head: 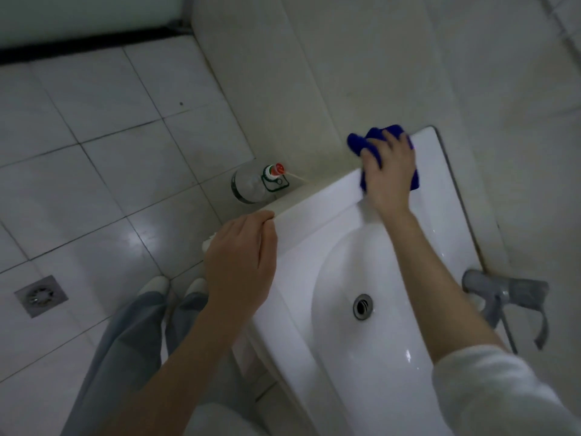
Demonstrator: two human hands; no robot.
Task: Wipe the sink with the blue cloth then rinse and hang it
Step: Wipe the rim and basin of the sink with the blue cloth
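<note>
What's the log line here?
phase: wiping | right hand: holds blue cloth on sink corner | left hand: grips sink edge | rinse: pending

Dim, bluish light in here; a soft glare sits on the floor tiles [138, 237] at left, small glints on the sink [407, 354], edges bowed, everything slightly soft.
</note>
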